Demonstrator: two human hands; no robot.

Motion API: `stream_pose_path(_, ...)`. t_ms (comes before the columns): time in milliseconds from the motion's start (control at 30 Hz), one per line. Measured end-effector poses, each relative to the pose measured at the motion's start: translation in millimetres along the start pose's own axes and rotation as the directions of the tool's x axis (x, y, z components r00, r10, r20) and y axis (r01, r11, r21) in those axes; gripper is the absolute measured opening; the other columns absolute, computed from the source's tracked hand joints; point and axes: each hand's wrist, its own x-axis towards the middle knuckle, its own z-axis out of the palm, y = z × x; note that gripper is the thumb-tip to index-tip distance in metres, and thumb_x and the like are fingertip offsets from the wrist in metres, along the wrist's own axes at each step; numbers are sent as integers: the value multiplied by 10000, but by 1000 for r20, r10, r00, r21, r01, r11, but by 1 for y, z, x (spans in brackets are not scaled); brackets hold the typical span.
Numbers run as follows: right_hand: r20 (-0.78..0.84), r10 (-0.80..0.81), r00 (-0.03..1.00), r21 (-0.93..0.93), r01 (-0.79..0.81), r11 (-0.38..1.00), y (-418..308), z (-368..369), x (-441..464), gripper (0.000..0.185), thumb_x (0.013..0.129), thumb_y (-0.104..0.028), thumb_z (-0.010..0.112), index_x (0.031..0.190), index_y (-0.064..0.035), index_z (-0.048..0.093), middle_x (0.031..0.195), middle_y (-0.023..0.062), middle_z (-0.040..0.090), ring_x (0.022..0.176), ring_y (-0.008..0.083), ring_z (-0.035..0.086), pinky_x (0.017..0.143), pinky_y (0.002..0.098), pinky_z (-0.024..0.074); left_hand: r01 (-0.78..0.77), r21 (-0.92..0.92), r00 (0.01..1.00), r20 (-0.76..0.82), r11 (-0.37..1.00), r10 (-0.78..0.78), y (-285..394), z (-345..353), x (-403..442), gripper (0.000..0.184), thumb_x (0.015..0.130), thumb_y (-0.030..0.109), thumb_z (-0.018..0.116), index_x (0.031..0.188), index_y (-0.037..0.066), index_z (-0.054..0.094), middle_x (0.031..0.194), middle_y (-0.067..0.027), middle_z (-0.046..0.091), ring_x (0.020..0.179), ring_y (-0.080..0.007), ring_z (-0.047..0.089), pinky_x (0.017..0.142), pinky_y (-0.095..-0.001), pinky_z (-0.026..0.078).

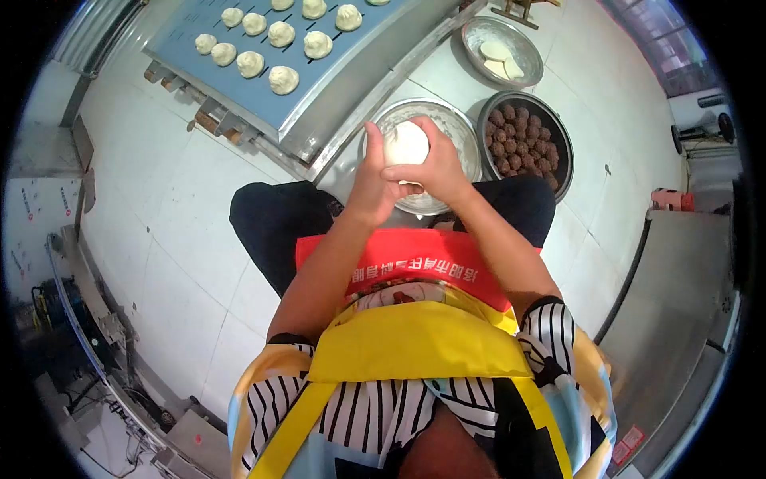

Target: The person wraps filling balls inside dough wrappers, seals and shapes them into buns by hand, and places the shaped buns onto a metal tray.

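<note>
A round white dough bun (406, 145) is held between my two hands, above a metal bowl (472, 152) with whitish residue inside. My left hand (375, 180) supports the bun from the left and below, its thumb pointing up. My right hand (437, 165) wraps round the bun's right side, fingers curled over its top and bottom edges. Right of the bowl, a dark-rimmed bowl (570, 152) holds several brown balls (523, 142). Behind it, another metal bowl (528, 49) contains flat pale dough pieces (501, 61).
A blue tray surface (263, 108) with several shaped buns (283, 79) stands at the upper left, edged by a metal frame (335, 120). A metal cabinet (670, 287) is at the right. Machinery and cables (76, 351) lie at the lower left.
</note>
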Motion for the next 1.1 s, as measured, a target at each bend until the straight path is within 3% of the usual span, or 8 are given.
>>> stream_pose_path(167, 62, -227, 972, 61, 224, 973, -7, -2, 3, 752, 517, -352, 865, 1107, -19, 538, 947, 134, 641, 873, 240, 632, 781, 323, 495, -213, 54, 970, -110, 976, 217, -9, 2, 8, 776, 888, 727, 252, 1276, 94, 478, 1164, -64, 593, 1077, -204, 584, 906, -418, 464)
stream_pose_path(367, -71, -54, 996, 120, 62, 991, -10, 9, 7, 663, 577, -271, 838, 1117, -18, 548, 948, 123, 641, 876, 198, 627, 792, 314, 497, -160, -144, 984, -101, 977, 146, -3, 18, 3, 704, 920, 674, 287, 1264, 90, 477, 1163, -64, 589, 1057, -204, 595, 873, -395, 483)
stream_pose_path(533, 57, -130, 990, 317, 106, 943, -14, -4, 6, 594, 605, -262, 831, 1078, -12, 572, 867, 98, 653, 758, 181, 632, 718, 301, 517, -31, 96, 1000, 4, 995, 31, 16, 9, -3, 718, 910, 683, 309, 1279, 87, 467, 1209, -82, 565, 1119, -206, 557, 906, -415, 459)
stream_pose_path(600, 186, 0, 983, 398, -76, 914, -12, -12, 8, 601, 614, -257, 827, 1095, -11, 564, 864, 95, 653, 743, 176, 629, 708, 298, 517, 3, 196, 998, 53, 981, -14, 19, 11, -5, 717, 904, 690, 313, 1241, 84, 495, 1113, -96, 606, 1006, -215, 606, 786, -391, 501)
stream_pose_path(800, 35, -126, 991, 187, 117, 975, -22, -4, 7, 589, 646, -293, 811, 1097, -1, 570, 853, 90, 655, 721, 163, 637, 694, 303, 517, -151, 17, 982, -109, 988, 152, 9, 26, -2, 666, 894, 684, 368, 1164, 92, 513, 947, -56, 618, 789, -171, 616, 596, -324, 495)
stream_pose_path(900, 223, 127, 966, 369, -205, 907, -25, -10, 7, 602, 647, -303, 803, 1123, -23, 564, 913, 117, 652, 783, 196, 647, 723, 312, 511, -4, 135, 993, 119, 991, -12, 18, 5, -1, 681, 886, 695, 371, 1179, 95, 501, 987, -57, 609, 850, -175, 611, 629, -331, 495)
stream_pose_path(1000, -37, -9, 999, 97, 12, 995, -22, 5, 9, 633, 643, -299, 793, 1168, -47, 543, 924, 122, 646, 823, 211, 640, 739, 319, 506, -105, -44, 972, -217, 993, 94, 15, 41, -7, 675, 887, 696, 362, 1143, 92, 521, 960, -53, 617, 834, -172, 618, 618, -327, 499)
stream_pose_path(1100, 57, -73, 996, 123, 66, 990, -34, -1, 6, 609, 636, -306, 789, 1140, -50, 563, 948, 125, 640, 853, 204, 632, 738, 318, 504, -80, -9, 991, 111, 997, 80, 15, 4, -3, 665, 898, 686, 344, 1136, 94, 530, 970, -53, 621, 859, -168, 625, 639, -331, 512)
